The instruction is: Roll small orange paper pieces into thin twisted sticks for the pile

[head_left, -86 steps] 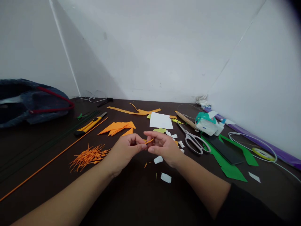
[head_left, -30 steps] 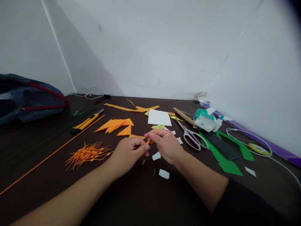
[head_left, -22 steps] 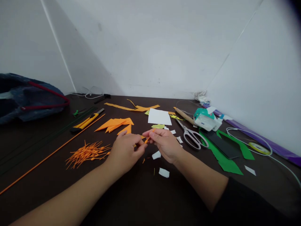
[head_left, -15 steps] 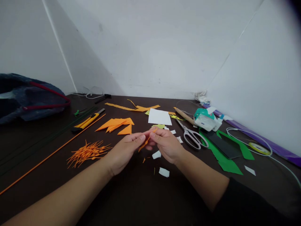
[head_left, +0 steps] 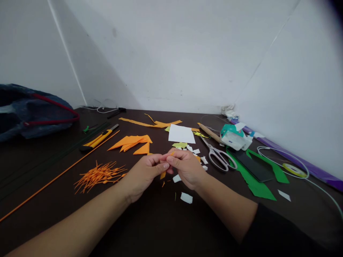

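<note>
My left hand (head_left: 143, 172) and my right hand (head_left: 186, 167) meet just above the dark table (head_left: 150, 221), fingertips pinched together on a small orange paper strip (head_left: 163, 175). Its lower end hangs out below the fingers; the rest is hidden between them. A pile of thin rolled orange paper pieces (head_left: 99, 174) lies to the left of my left hand. Orange paper triangles (head_left: 133, 142) lie beyond the hands. Small white paper scraps (head_left: 185, 197) lie under and right of my right hand.
Scissors (head_left: 218, 156), a white sheet (head_left: 181, 134), a tape dispenser (head_left: 233, 137), green paper (head_left: 258, 182) and a black phone (head_left: 252, 166) lie right. A yellow utility knife (head_left: 98, 138), a long orange stick (head_left: 57, 175) and a dark bag (head_left: 32, 110) are left.
My hands have drawn closer together and both now pinch the orange strip tightly; more of it was showing between the fingers a second ago. The view shifted slightly.
</note>
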The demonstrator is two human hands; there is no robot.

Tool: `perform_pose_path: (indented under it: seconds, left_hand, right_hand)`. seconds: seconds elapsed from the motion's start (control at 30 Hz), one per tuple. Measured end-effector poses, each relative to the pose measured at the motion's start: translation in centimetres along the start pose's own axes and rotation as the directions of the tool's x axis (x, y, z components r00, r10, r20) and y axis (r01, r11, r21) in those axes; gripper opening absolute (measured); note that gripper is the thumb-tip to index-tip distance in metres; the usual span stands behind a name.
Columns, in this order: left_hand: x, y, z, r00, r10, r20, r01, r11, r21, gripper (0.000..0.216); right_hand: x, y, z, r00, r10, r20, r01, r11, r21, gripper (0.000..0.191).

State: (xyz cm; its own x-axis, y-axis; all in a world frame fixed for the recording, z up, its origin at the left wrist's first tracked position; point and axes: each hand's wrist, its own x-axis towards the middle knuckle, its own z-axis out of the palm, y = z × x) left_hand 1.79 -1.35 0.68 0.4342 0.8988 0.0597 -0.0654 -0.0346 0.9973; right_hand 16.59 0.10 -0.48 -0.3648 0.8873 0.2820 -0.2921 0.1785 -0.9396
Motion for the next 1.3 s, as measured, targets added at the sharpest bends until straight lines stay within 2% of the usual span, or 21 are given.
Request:
perform_pose_path:
  seconds: [0.23, 0.33, 0.43, 0.53, 0.6, 0.73, 0.87, 1.0, 1.1, 1.3]
  left_hand:
    - [0.0, -0.1, -0.1, 0.993, 0.017, -0.119, -0.003, 0.993, 0.116, 0.017]
    - [0.1, -0.1, -0.1, 0.975, 0.055, -0.217, -0.001, 0.971, 0.241, 0.025]
    - [0.1, 0.1, -0.1, 0.943, 0.090, -0.321, 0.065, 0.896, 0.440, 0.027]
    - [0.1, 0.4, -0.1, 0.920, 0.150, -0.362, 0.109, 0.789, 0.604, 0.031]
    - [0.1, 0.7, -0.2, 0.938, 0.134, -0.319, 0.080, 0.814, 0.576, 0.029]
    - [-0.1, 1.1, -0.6, 0.995, 0.057, -0.083, -0.033, 0.963, 0.269, 0.024]
    - [-0.2, 1.1, -0.8, 0.999, -0.016, 0.031, 0.012, 0.994, 0.113, 0.033]
    - [-0.1, 0.7, -0.7, 0.998, -0.041, 0.048, 0.038, 0.997, 0.072, 0.027]
    - [0.1, 0.4, -0.6, 1.000, -0.026, 0.010, 0.025, 0.997, 0.076, 0.022]
    - [0.2, 0.2, -0.7, 0.993, 0.037, -0.116, -0.008, 0.971, 0.240, 0.019]
  right_hand:
    - [0.0, -0.2, 0.4, 0.994, -0.016, -0.109, 0.010, 0.998, -0.056, 0.004]
    - [0.1, -0.2, 0.5, 0.987, -0.017, -0.158, 0.006, 0.998, -0.069, 0.005]
    - [0.2, -0.1, 0.7, 0.979, 0.025, -0.202, -0.039, 0.997, -0.064, 0.009]
    - [0.2, 0.0, 0.7, 0.971, 0.056, -0.233, -0.072, 0.996, -0.061, 0.007]
    - [0.2, 0.0, 0.7, 0.974, 0.049, -0.221, -0.065, 0.996, -0.066, 0.005]
    - [0.1, 0.0, 0.3, 0.987, 0.007, -0.159, -0.013, 0.999, -0.038, 0.006]
    - [0.0, -0.2, 0.2, 0.991, 0.012, -0.134, -0.014, 1.000, -0.016, 0.007]
    - [-0.1, -0.5, 0.5, 0.993, 0.048, -0.105, -0.051, 0.998, -0.024, 0.010]
    - [-0.1, -0.5, 0.6, 0.994, 0.022, -0.111, -0.023, 1.000, -0.014, 0.008]
    - [0.1, -0.2, 0.5, 0.986, 0.031, -0.166, -0.038, 0.999, -0.039, 0.006]
